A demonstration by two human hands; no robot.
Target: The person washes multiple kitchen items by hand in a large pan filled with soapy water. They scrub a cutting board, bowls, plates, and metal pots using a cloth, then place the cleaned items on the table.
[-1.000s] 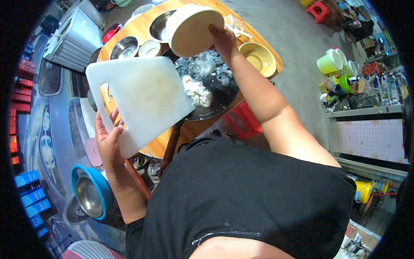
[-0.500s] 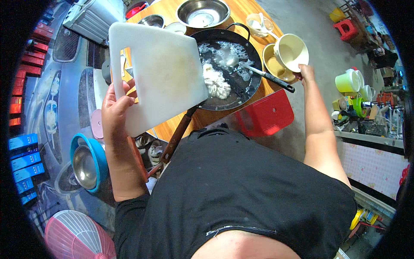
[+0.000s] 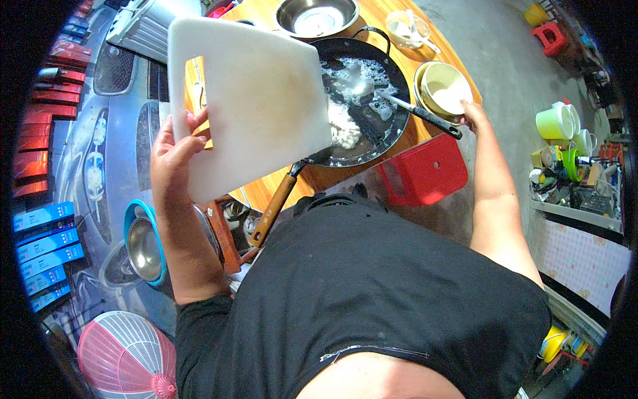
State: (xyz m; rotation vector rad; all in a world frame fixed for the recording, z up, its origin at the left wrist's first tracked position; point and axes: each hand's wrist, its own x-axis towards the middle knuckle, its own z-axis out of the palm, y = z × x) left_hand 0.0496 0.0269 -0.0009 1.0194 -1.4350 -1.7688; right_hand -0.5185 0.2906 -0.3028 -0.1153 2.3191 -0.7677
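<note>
The lump [image 3: 343, 128] already lies in the wok [image 3: 391, 141] on the desk [image 3: 264, 189], but the board [image 3: 266, 110] isn't down — my left fingers [image 3: 191, 145] grip its slot, my right fingers [image 3: 468, 112] hold the bowl [image 3: 446, 86] overlapping a second bowl [image 3: 419, 90].

Black short-sleeved top [image 3: 372, 279], pale loose threads [image 3: 332, 355] along what seems its hem [image 3: 392, 348], bare forearms [image 3: 495, 179]
</note>
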